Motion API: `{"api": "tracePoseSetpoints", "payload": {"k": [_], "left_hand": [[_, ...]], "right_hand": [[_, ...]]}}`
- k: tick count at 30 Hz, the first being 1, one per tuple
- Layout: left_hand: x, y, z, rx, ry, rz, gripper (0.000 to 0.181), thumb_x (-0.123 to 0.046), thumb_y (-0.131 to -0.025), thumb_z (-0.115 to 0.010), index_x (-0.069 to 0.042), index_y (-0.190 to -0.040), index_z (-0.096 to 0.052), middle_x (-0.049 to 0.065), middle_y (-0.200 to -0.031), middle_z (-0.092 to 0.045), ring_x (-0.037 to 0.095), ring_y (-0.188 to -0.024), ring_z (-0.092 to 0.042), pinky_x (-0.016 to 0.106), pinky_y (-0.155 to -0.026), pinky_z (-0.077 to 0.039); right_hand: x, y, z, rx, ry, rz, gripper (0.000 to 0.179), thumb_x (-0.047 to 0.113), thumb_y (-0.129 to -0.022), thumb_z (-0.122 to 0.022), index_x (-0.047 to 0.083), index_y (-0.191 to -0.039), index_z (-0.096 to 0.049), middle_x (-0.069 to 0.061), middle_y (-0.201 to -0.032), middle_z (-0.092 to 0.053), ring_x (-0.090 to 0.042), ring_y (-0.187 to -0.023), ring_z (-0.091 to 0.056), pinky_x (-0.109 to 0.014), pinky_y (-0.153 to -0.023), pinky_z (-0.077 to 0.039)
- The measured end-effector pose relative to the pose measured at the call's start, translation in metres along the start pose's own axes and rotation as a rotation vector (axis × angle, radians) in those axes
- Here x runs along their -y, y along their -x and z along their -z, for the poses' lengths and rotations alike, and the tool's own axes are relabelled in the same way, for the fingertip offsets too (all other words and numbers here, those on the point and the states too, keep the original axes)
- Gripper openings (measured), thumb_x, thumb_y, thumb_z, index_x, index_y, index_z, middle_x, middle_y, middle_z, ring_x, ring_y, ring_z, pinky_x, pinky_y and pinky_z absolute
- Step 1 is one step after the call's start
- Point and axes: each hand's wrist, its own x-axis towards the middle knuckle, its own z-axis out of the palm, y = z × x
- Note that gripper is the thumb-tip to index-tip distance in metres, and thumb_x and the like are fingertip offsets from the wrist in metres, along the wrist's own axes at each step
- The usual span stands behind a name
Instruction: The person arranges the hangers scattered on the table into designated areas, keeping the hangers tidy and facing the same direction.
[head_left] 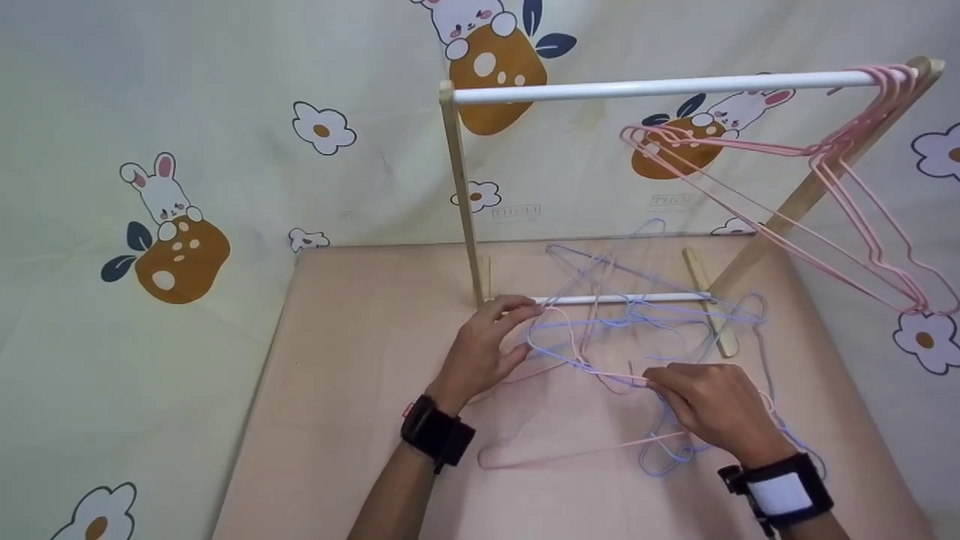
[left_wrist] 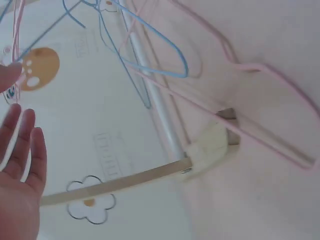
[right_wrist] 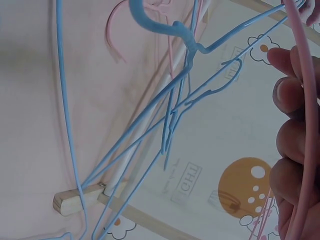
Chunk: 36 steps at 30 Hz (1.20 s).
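Over the pile of hangers, my right hand (head_left: 716, 401) pinches a pink wire hanger (head_left: 622, 375). Its curled fingers (right_wrist: 290, 142) show behind a pink wire in the right wrist view. My left hand (head_left: 480, 345) is at the left side of the pile, thumb and index finger apart, with the fingertips right at the bends of pink and blue wire. The other left fingers (left_wrist: 26, 145) are stretched out in the left wrist view. Blue hangers (right_wrist: 187, 45) lie crossed and tangled around the pink ones, between and beyond my hands.
A rack with a white top bar (head_left: 660, 88) and wooden side posts (head_left: 465, 195) stands behind the pile. Several pink hangers (head_left: 855, 139) hang at its right end. Its lower white bar (head_left: 585, 300) runs behind the tangle. A patterned cloth (head_left: 247, 135) surrounds the pinkish tabletop (head_left: 337, 360).
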Motion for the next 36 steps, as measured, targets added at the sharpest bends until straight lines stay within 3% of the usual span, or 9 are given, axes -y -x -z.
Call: {"api": "tracePoseSetpoints", "payload": {"k": [4,7,11,18,24,29,33,36], "left_hand": [[-0.005,-0.006,-0.002,0.040,-0.035,-0.071,0.029,-0.004,-0.094,-0.087,-0.017,-0.119,-0.081,0.004,-0.145,-0.066,0.020,-0.130,-0.063,0.034,-0.107,-0.055],[-0.003,-0.007,-0.004,0.026,-0.026,-0.087,0.014,-0.006,-0.095,-0.087,-0.016,-0.104,-0.082,0.004,-0.144,-0.067,0.022,-0.129,-0.063,0.035,-0.107,-0.055],[0.002,-0.006,-0.005,-0.022,0.007,-0.099,0.011,-0.005,-0.095,-0.087,-0.015,-0.096,-0.082,0.005,-0.141,-0.068,0.024,-0.126,-0.064,0.041,-0.103,-0.058],[0.007,-0.006,-0.006,-0.065,0.023,-0.099,0.012,-0.005,-0.093,-0.088,-0.015,-0.095,-0.080,0.007,-0.136,-0.070,0.026,-0.124,-0.065,0.048,-0.097,-0.059],[0.004,-0.006,-0.006,-0.075,0.015,-0.079,0.014,-0.002,-0.091,-0.088,-0.013,-0.095,-0.079,0.004,-0.127,-0.073,0.024,-0.117,-0.069,0.041,-0.097,-0.059],[0.003,-0.004,-0.007,-0.060,0.008,-0.074,0.014,-0.001,-0.090,-0.088,-0.011,-0.095,-0.080,0.002,-0.116,-0.076,0.021,-0.111,-0.072,0.038,-0.097,-0.059],[0.005,-0.003,-0.007,-0.047,-0.001,-0.058,0.013,-0.002,-0.092,-0.086,-0.011,-0.098,-0.079,0.002,-0.115,-0.076,0.020,-0.110,-0.072,0.037,-0.096,-0.058],[0.008,-0.004,-0.007,-0.037,-0.005,-0.052,0.013,-0.002,-0.094,-0.084,-0.012,-0.100,-0.080,0.002,-0.114,-0.076,0.020,-0.110,-0.072,0.036,-0.097,-0.058]], "right_hand": [[0.001,0.001,-0.001,0.000,0.005,-0.004,0.007,0.017,-0.100,-0.081,0.017,-0.105,-0.085,0.007,-0.077,-0.078,0.001,-0.054,-0.056,-0.021,-0.048,-0.043],[0.001,0.004,-0.003,-0.001,0.011,-0.009,0.007,0.016,-0.099,-0.082,0.017,-0.105,-0.085,0.005,-0.080,-0.079,-0.002,-0.056,-0.060,-0.022,-0.049,-0.045],[0.001,0.010,-0.006,-0.012,0.016,-0.028,0.007,0.015,-0.097,-0.084,0.016,-0.103,-0.085,0.004,-0.084,-0.081,-0.005,-0.059,-0.065,-0.025,-0.050,-0.049],[0.002,0.024,-0.011,-0.072,0.006,-0.054,0.006,0.016,-0.100,-0.081,0.013,-0.103,-0.084,0.000,-0.095,-0.084,-0.017,-0.076,-0.081,-0.034,-0.057,-0.061],[0.003,0.035,-0.018,-0.125,0.030,-0.103,0.016,0.007,-0.088,-0.089,0.012,-0.102,-0.083,-0.001,-0.090,-0.083,-0.016,-0.068,-0.078,-0.032,-0.052,-0.057],[0.004,0.043,-0.026,-0.177,0.072,-0.121,0.008,0.014,-0.094,-0.080,0.011,-0.101,-0.083,-0.003,-0.088,-0.082,-0.020,-0.064,-0.077,-0.036,-0.047,-0.055],[0.002,0.047,-0.032,-0.217,0.074,-0.108,0.018,0.023,-0.101,-0.071,0.010,-0.100,-0.084,-0.004,-0.087,-0.082,-0.023,-0.065,-0.078,-0.039,-0.048,-0.057],[0.001,0.049,-0.034,-0.229,0.059,-0.094,0.015,0.021,-0.099,-0.073,0.010,-0.100,-0.084,-0.004,-0.086,-0.082,-0.023,-0.066,-0.078,-0.040,-0.049,-0.058]]}}
